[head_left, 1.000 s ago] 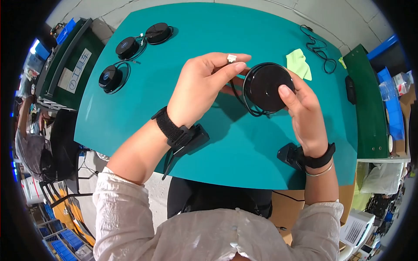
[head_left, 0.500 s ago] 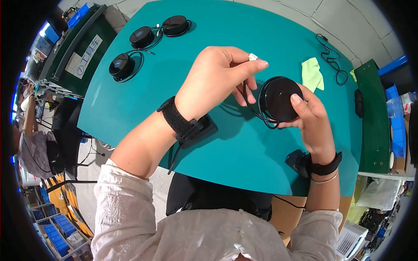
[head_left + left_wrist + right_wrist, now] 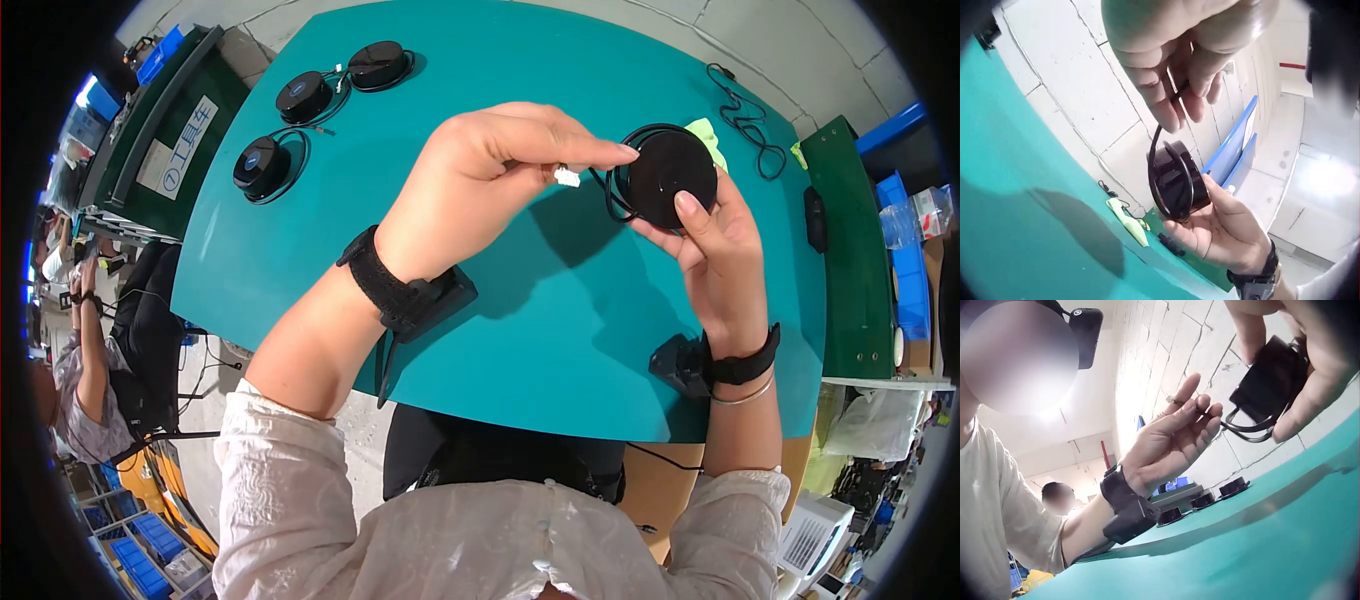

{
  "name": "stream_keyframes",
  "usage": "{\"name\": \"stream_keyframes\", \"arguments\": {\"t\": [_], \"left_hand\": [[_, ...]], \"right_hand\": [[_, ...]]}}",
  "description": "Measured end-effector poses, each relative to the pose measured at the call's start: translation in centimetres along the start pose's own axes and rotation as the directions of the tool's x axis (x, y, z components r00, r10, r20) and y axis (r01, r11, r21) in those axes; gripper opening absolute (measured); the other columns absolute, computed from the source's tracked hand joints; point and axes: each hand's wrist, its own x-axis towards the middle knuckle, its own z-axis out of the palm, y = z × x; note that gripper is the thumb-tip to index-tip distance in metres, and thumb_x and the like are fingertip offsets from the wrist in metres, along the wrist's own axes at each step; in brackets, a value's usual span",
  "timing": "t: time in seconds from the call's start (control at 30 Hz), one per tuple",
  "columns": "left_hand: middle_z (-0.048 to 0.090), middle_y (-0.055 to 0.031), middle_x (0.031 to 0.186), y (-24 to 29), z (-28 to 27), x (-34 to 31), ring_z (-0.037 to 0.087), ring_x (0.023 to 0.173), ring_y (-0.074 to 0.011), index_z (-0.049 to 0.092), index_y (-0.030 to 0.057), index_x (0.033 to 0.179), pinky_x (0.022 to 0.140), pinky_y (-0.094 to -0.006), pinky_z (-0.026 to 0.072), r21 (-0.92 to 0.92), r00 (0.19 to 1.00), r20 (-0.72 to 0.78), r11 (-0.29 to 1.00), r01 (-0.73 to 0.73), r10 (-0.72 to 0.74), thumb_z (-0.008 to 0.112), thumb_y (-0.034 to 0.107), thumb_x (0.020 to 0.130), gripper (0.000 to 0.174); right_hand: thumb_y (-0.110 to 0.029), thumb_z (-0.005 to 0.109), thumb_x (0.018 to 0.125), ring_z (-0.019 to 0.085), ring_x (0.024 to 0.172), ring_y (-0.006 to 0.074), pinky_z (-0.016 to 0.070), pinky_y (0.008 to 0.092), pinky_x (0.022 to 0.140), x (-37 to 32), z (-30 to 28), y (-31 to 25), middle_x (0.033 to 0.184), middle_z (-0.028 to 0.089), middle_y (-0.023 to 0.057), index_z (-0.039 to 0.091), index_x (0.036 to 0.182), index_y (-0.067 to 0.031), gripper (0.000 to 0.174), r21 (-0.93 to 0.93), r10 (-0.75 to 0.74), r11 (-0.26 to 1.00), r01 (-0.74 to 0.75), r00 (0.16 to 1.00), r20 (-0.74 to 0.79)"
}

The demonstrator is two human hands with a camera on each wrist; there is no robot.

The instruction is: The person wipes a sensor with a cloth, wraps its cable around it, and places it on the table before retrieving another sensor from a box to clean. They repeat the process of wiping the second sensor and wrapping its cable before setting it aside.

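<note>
Above the teal table, the right hand [image 3: 720,240] grips a round black device [image 3: 672,180] by its edge, thumb on the flat face. A black cable [image 3: 1152,164] loops around the device and runs up to the left hand [image 3: 1175,56]. Between thumb and fingers, the left hand [image 3: 490,185] pinches the cable close to its white connector [image 3: 567,177], which sticks out below the index finger. In the right wrist view the connector [image 3: 1170,399] shows at the cable's end, and the device [image 3: 1266,381] is held on edge.
Three similar black devices [image 3: 262,168] with coiled cables lie at the table's back left. At the back right are a light green cloth [image 3: 708,138], a black cable [image 3: 745,118] and a small black object [image 3: 815,220]. Green cabinets flank the table [image 3: 480,385].
The right hand has raised the device up and to the right, partly covering the green cloth. The left hand has turned, so the connector now points down and right below the index finger.
</note>
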Motion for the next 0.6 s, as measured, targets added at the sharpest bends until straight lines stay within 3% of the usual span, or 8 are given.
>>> {"name": "stream_keyframes", "arguments": {"t": [0.07, 0.13, 0.37, 0.43, 0.47, 0.53, 0.6], "left_hand": [[0.071, -0.0108, 0.099, 0.2, 0.1, -0.1, 0.066, 0.093, -0.0192, 0.074, 0.0023, 0.104, 0.079, -0.0281, 0.0513, 0.033, 1.000, 0.014, 0.999, 0.014, -0.015, 0.046, -0.020, 0.074, 0.047], [0.072, -0.0111, 0.099, 0.1, 0.1, 0.0, 0.066, 0.099, -0.0223, 0.074, 0.0022, 0.103, 0.079, -0.0286, 0.0516, 0.032, 0.997, 0.001, 0.996, -0.083, 0.083, 0.043, -0.023, 0.067, 0.054], [0.072, -0.0117, 0.101, -0.3, 0.1, 0.1, 0.065, 0.103, -0.0270, 0.074, -0.0001, 0.101, 0.080, -0.0302, 0.0524, 0.040, 0.968, 0.045, 0.967, -0.250, 0.248, 0.043, -0.021, 0.065, 0.052], [0.072, -0.0147, 0.101, 0.2, -0.1, 0.0, 0.067, 0.100, -0.0268, 0.068, -0.0019, 0.114, 0.079, -0.0321, 0.0551, 0.050, 0.986, 0.049, 0.985, -0.163, 0.161, 0.048, -0.016, 0.077, 0.044], [0.072, -0.0147, 0.101, 0.5, 0.1, 0.0, 0.067, 0.100, -0.0268, 0.068, -0.0019, 0.114, 0.079, -0.0321, 0.0551, 0.044, 0.985, 0.051, 0.985, -0.165, 0.163, 0.048, -0.016, 0.077, 0.044], [0.070, -0.0181, 0.101, 1.0, 0.6, 0.0, 0.069, 0.095, -0.0254, 0.060, -0.0021, 0.121, 0.074, -0.0326, 0.0581, -0.338, 0.973, -0.121, 0.930, 0.145, -0.195, 0.056, -0.002, 0.091, 0.030], [0.070, -0.0193, 0.102, -0.1, 0.1, 0.2, 0.070, 0.093, -0.0256, 0.058, -0.0008, 0.120, 0.071, -0.0321, 0.0588, -0.400, 0.965, -0.115, 0.900, 0.174, -0.237, 0.058, 0.006, 0.093, 0.027]], "right_hand": [[-0.015, 0.060, 0.093, 0.061, 0.109, 0.0251, 0.0531, 0.0430, 0.093, -0.2, 0.3, 0.0, 0.123, 0.058, 0.0166, 0.041, 0.134, 0.0053, 0.050, 0.011, -0.021, 1.000, 0.021, 1.000, -0.016], [-0.014, 0.060, 0.093, 0.061, 0.110, 0.0253, 0.0529, 0.0429, 0.093, -0.2, 0.4, 0.0, 0.122, 0.058, 0.0165, 0.041, 0.134, 0.0049, 0.049, 0.023, -0.045, 0.999, 0.046, 0.998, -0.033], [-0.015, 0.058, 0.094, 0.061, 0.110, 0.0250, 0.0536, 0.0428, 0.092, -0.2, 0.4, -0.1, 0.122, 0.058, 0.0164, 0.043, 0.132, 0.0044, 0.045, 0.054, -0.105, 0.993, 0.109, 0.992, -0.066], [-0.017, 0.057, 0.095, 0.062, 0.108, 0.0247, 0.0547, 0.0418, 0.090, -0.2, 0.2, -0.3, 0.120, 0.059, 0.0162, 0.045, 0.131, 0.0045, 0.044, 0.058, -0.111, 0.992, 0.116, 0.990, -0.083], [-0.020, 0.056, 0.096, 0.064, 0.104, 0.0244, 0.0559, 0.0399, 0.088, -0.2, -0.1, -0.4, 0.118, 0.061, 0.0157, 0.046, 0.129, 0.0046, 0.043, 0.072, -0.063, 0.995, 0.068, 0.996, -0.061], [-0.023, 0.055, 0.097, 0.065, 0.101, 0.0241, 0.0571, 0.0381, 0.085, -0.3, -0.2, -0.6, 0.115, 0.062, 0.0152, 0.048, 0.128, 0.0048, 0.042, 0.082, -0.015, 0.996, 0.018, 0.999, -0.041], [-0.027, 0.054, 0.098, 0.068, 0.095, 0.0231, 0.0583, 0.0353, 0.081, -0.5, 0.3, -0.8, 0.111, 0.065, 0.0143, 0.051, 0.124, 0.0052, 0.041, 0.090, 0.051, 0.995, -0.047, 0.998, -0.038]]}}
